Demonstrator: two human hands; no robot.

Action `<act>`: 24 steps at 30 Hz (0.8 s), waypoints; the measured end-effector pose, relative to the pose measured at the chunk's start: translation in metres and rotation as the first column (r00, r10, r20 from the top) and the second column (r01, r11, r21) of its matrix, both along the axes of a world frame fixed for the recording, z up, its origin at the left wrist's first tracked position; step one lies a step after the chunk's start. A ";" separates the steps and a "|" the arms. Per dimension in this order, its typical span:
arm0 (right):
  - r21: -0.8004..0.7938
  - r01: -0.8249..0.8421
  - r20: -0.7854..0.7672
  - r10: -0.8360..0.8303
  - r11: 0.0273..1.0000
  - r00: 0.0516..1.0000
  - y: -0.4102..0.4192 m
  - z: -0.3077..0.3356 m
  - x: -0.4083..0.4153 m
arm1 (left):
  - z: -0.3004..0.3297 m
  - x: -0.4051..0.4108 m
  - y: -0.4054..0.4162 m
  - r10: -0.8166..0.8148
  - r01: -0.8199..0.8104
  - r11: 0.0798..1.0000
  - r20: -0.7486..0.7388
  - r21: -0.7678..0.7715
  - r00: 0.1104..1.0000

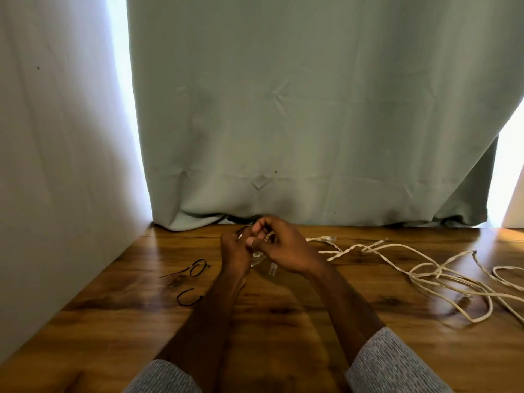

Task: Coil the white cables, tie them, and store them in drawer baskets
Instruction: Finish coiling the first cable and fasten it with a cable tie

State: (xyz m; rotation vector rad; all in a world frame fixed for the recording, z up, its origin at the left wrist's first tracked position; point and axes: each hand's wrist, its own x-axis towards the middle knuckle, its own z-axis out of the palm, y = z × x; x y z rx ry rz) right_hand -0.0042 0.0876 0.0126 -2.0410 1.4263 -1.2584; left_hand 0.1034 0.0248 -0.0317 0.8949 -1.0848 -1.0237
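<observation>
My left hand (pixel 235 251) and my right hand (pixel 283 246) meet above the middle of the wooden table (pixel 283 321). Between them they pinch a small coiled white cable (pixel 259 258) whose clear plug hangs below. A thin black tie (pixel 244 228) sticks out above my left fingers. Most of the coil is hidden by my fingers. A long loose white cable (pixel 442 275) lies tangled on the table to the right. No drawer basket is in view.
Two black ties lie on the table to the left, one looped (pixel 197 268) and one curved (pixel 188 298). A grey-green curtain (pixel 312 123) hangs behind the table's far edge. A white wall (pixel 56 165) closes the left side.
</observation>
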 end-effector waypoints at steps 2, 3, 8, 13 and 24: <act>-0.078 0.042 -0.080 -0.048 0.996 0.996 -0.004 -0.004 0.001 | 0.001 0.000 0.002 -0.001 0.000 1.000 -0.004 -0.022 1.000; -0.116 0.070 -0.108 -0.082 0.991 0.991 -0.005 -0.006 0.003 | 0.001 -0.001 0.003 0.003 -0.003 1.000 -0.003 -0.027 1.000; -0.148 0.227 -0.047 -0.236 0.963 0.971 -0.003 -0.008 0.006 | 0.002 -0.001 0.003 -0.002 0.003 1.000 0.034 -0.025 0.999; -0.082 0.306 -0.081 -0.312 0.949 0.947 -0.005 -0.005 0.004 | -0.001 -0.005 0.002 -0.021 0.028 0.997 0.099 -0.069 0.995; -0.028 0.302 0.155 -0.294 0.953 0.943 -0.002 -0.005 -0.005 | -0.002 -0.005 -0.003 -0.008 0.008 1.000 0.012 0.017 1.000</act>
